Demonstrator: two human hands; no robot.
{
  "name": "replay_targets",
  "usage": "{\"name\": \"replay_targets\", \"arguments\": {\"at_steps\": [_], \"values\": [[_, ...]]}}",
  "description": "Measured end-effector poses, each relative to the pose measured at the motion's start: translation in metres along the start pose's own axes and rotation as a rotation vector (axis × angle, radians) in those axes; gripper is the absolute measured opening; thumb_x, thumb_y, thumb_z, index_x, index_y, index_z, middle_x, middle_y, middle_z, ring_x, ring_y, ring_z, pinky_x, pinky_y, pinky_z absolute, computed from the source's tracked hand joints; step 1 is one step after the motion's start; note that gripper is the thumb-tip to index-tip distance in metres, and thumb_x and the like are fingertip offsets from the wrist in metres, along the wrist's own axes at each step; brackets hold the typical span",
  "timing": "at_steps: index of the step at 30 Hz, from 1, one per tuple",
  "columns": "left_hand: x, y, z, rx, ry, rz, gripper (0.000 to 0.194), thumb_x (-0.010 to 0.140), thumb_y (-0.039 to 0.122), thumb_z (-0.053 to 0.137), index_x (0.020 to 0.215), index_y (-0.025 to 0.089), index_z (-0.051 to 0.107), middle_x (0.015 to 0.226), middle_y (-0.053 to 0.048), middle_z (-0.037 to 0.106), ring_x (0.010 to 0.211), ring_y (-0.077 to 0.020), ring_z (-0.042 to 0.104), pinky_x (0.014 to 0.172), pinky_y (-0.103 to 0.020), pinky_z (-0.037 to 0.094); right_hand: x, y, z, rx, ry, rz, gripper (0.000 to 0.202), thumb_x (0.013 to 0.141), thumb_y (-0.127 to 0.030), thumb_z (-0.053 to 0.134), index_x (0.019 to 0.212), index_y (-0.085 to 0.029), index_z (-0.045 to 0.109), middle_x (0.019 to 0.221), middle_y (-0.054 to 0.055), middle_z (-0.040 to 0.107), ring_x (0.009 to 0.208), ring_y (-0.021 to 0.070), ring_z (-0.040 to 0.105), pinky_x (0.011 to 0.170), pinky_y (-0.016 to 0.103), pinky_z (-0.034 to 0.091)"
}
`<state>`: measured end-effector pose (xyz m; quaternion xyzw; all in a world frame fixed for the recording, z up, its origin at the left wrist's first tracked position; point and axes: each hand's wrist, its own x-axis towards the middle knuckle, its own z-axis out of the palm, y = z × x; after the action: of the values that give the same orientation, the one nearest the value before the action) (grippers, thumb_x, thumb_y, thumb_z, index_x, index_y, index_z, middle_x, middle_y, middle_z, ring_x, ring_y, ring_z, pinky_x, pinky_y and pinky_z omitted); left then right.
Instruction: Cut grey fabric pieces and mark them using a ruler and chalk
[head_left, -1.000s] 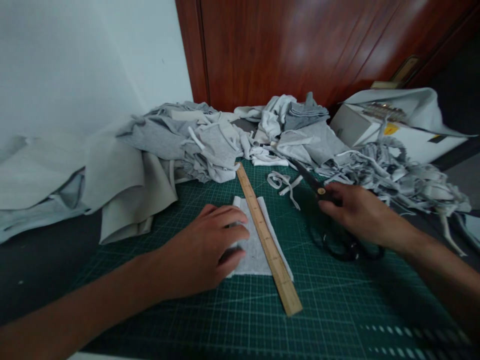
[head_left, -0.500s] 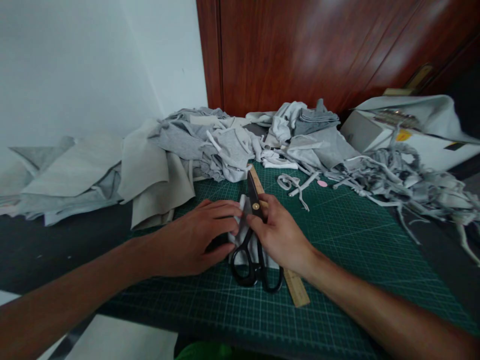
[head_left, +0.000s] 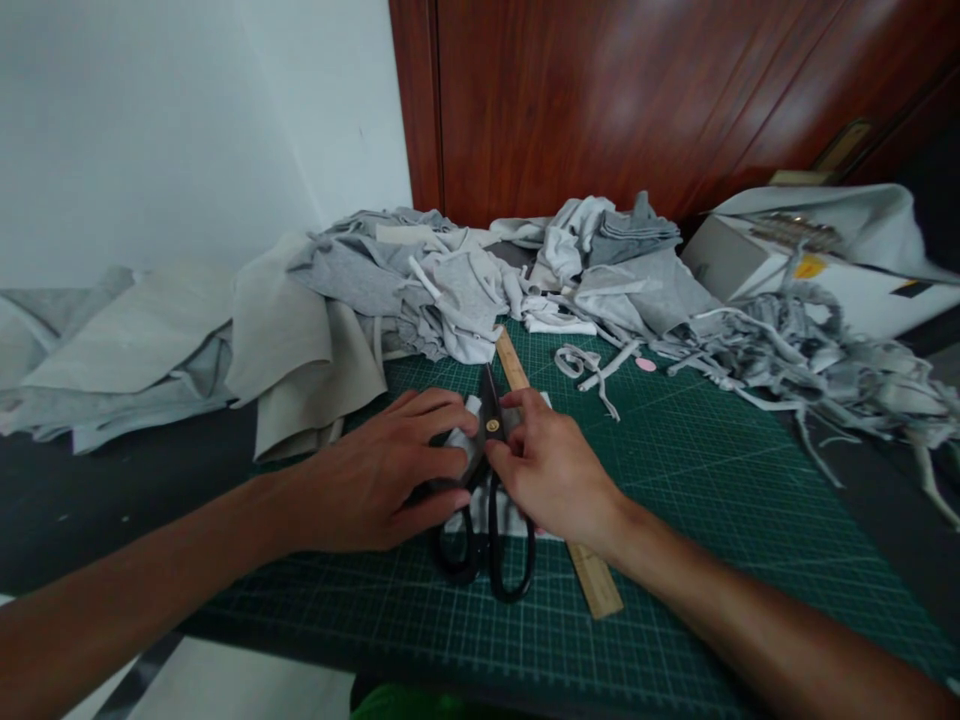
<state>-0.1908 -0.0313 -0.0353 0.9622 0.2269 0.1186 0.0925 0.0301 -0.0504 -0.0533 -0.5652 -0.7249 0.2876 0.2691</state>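
Black-handled scissors [head_left: 493, 428] lie lengthwise in front of me, blades pointing away and handle loops towards me. My right hand [head_left: 559, 465] grips them around the pivot, thumb over the near side. Beneath them is a small light grey fabric piece [head_left: 516, 520], partly covered by the scissors and both hands. My left hand [head_left: 405, 468] rests at the fabric's left side with its fingers apart, the fingertips close to the scissors. A wooden ruler [head_left: 594, 582] runs at a slant under my right hand, its middle hidden.
A green gridded cutting mat [head_left: 697, 520] covers the dark table. Grey fabric pieces [head_left: 367, 270] are heaped along the back and left. Fabric scraps [head_left: 787, 345] lie on the right before a white box [head_left: 735, 260]. White strips [head_left: 577, 362] and a pink disc [head_left: 645, 365] sit nearby.
My right hand has moved the scissors a little left and towards me, off the ruler and over the fabric. More fabric shows on the right. The left hand stays nearly in place.
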Motion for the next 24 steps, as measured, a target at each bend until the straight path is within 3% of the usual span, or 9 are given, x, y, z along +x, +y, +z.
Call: {"name": "replay_targets", "arguments": {"at_steps": [5,7,10,12,16,18,21,24], "values": [[-0.007,-0.009,0.0,-0.029,0.057,-0.039,0.024,0.092,0.021,0.065,0.069,0.02,0.058,0.125,-0.01,0.064,0.124,-0.029,0.058,0.108,-0.045,0.047,0.001,-0.001,0.0,-0.069,-0.024,-0.041,0.045,0.094,-0.024,0.054,0.133,-0.003,0.057,0.068,0.007,0.074,0.068,0.0292,0.074,0.069,0.043,0.056],[-0.008,-0.01,-0.001,-0.046,0.086,-0.038,0.009,0.089,0.015,0.065,0.082,0.02,0.063,0.122,-0.009,0.066,0.123,-0.0278,0.058,0.108,-0.043,0.047,0.001,0.001,0.001,-0.058,-0.029,-0.046,0.045,0.093,-0.023,0.055,0.133,-0.004,0.057,0.068,0.006,0.074,0.062,0.0264,0.072,0.064,0.041,0.054],[-0.009,-0.004,-0.004,-0.065,0.042,0.018,0.035,0.088,0.004,0.057,0.115,0.024,0.067,0.121,-0.007,0.066,0.124,-0.0269,0.057,0.108,-0.045,0.045,0.002,0.002,0.004,-0.066,-0.012,-0.056,0.044,0.093,-0.022,0.059,0.132,-0.005,0.058,0.063,0.003,0.072,0.057,0.0238,0.068,0.062,0.039,0.051],[-0.01,0.002,-0.005,-0.109,-0.03,0.049,0.041,0.086,0.001,0.053,0.115,0.026,0.066,0.117,-0.006,0.066,0.118,-0.0257,0.059,0.106,-0.045,0.044,0.001,0.003,0.005,-0.08,-0.007,-0.047,0.045,0.094,-0.022,0.06,0.135,-0.004,0.058,0.062,0.004,0.071,0.058,0.0242,0.068,0.062,0.039,0.051],[-0.013,0.008,-0.002,-0.235,-0.003,-0.053,0.048,0.082,0.003,0.055,0.126,0.023,0.055,0.111,-0.005,0.065,0.105,-0.0231,0.061,0.096,-0.039,0.048,0.0,0.001,0.005,-0.068,-0.011,-0.037,0.046,0.095,-0.02,0.062,0.137,-0.004,0.058,0.092,0.015,0.081,0.081,0.0291,0.076,0.073,0.041,0.056],[-0.013,0.009,0.0,-0.258,0.035,-0.105,0.038,0.084,0.004,0.055,0.119,0.021,0.056,0.105,-0.005,0.063,0.1,-0.0221,0.06,0.09,-0.037,0.047,0.0,0.001,0.004,-0.051,-0.023,-0.048,0.042,0.095,-0.019,0.063,0.135,-0.005,0.06,0.102,0.018,0.081,0.092,0.031,0.077,0.081,0.043,0.057],[-0.01,0.008,0.0,-0.252,0.027,-0.086,0.014,0.09,0.009,0.054,0.095,0.021,0.061,0.095,-0.004,0.061,0.095,-0.0224,0.058,0.085,-0.037,0.045,0.0,0.002,0.002,-0.016,-0.044,-0.042,0.044,0.096,-0.018,0.063,0.137,-0.003,0.058,0.085,0.013,0.081,0.086,0.0306,0.078,0.081,0.044,0.057],[-0.01,0.007,0.0,-0.25,0.02,-0.084,0.014,0.097,0.017,0.055,0.085,0.02,0.061,0.094,-0.005,0.061,0.095,-0.0223,0.059,0.085,-0.037,0.045,0.0,0.003,0.002,-0.004,-0.037,-0.055,0.044,0.097,-0.02,0.063,0.137,-0.001,0.059,0.083,0.013,0.081,0.082,0.0307,0.078,0.08,0.045,0.058]]}}
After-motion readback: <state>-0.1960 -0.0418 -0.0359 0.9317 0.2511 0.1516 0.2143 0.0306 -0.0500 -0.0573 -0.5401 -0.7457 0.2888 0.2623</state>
